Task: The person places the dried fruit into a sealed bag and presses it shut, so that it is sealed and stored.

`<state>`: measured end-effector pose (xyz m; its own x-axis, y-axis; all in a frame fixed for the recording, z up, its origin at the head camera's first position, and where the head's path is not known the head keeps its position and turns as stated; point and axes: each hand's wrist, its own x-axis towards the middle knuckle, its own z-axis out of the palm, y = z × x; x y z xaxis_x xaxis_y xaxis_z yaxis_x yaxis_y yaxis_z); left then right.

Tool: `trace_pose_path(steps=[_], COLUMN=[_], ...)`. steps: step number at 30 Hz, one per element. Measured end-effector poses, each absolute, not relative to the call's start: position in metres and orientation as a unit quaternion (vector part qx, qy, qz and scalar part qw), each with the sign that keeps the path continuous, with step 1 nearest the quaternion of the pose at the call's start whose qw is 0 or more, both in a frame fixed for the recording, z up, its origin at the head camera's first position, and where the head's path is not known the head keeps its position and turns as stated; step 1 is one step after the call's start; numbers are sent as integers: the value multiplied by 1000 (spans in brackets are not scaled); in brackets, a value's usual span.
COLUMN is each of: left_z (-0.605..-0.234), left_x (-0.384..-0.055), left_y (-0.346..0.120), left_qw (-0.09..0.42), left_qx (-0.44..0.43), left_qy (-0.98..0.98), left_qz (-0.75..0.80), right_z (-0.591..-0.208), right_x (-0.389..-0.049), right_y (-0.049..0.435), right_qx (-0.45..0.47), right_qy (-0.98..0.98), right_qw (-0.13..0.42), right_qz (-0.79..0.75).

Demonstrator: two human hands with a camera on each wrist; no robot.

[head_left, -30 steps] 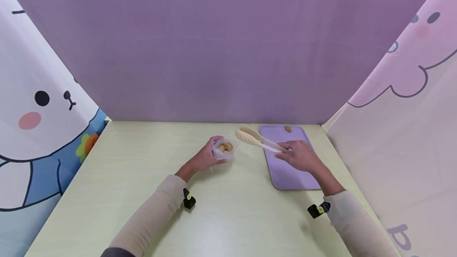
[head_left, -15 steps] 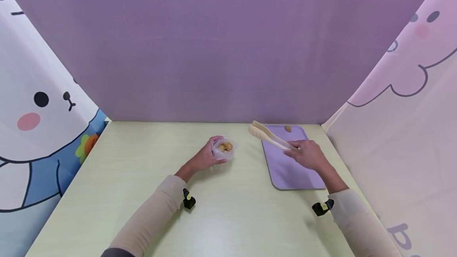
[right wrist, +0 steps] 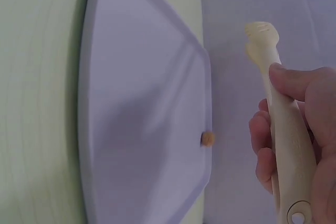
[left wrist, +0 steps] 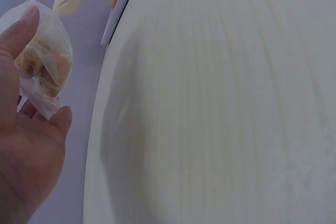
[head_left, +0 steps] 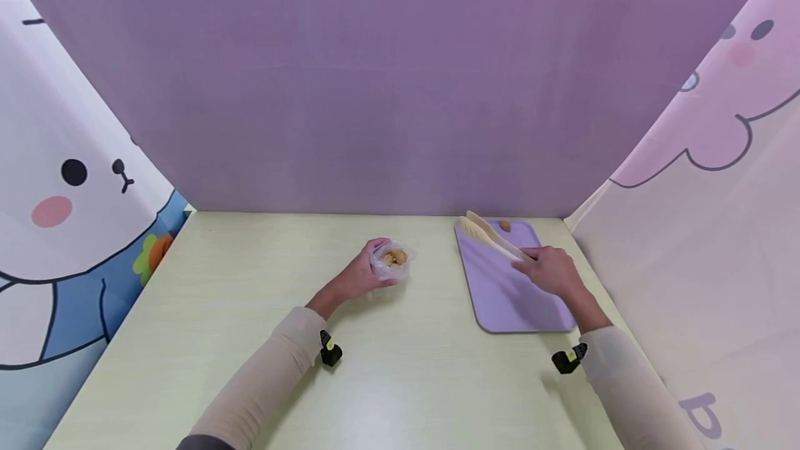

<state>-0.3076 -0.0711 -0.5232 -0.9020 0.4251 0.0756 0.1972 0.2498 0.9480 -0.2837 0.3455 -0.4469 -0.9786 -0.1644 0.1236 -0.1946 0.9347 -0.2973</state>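
Note:
My left hand [head_left: 362, 273] holds up a clear plastic bag [left wrist: 60, 59] with its mouth spread; thumb and fingers curl round it. Several brown, rounded pieces of food [head_left: 395, 257] lie inside. With my right hand [head_left: 553, 272] I grip a pair of cream tongs [right wrist: 286, 135], thumb on one arm and fingers round the other. The tong tips stand slightly apart, with nothing between them, above the left far part of a purple tray [head_left: 500, 297]. One small brown piece of food [head_left: 505, 226] lies on the tray near its far edge, right of the tong tips.
The tray rests on a pale wood-grain table [head_left: 387, 367] at the right. A purple backdrop [head_left: 387, 89] rises behind the far edge. Printed cartoon cloths hang at the left [head_left: 94, 228] and right [head_left: 700, 242].
My right hand has carried the tongs to the right, away from the bag and over the tray. The left hand and the bag stay where they were.

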Motion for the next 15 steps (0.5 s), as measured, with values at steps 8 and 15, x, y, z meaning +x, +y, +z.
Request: trace_pose_path(steps=[8,15], left_z=[-524,-527], left_x=[-308,-309], left_y=[-72,-71], left_qw=[103,100], left_qx=[197,199], left_qy=[778,777], left_qz=[588,589], right_z=[-456,-468], right_x=[-289,-294], right_y=[361,378], right_qx=[57,-2], right_qy=[-986,-988], right_qw=[53,41], right_qz=[147,150])
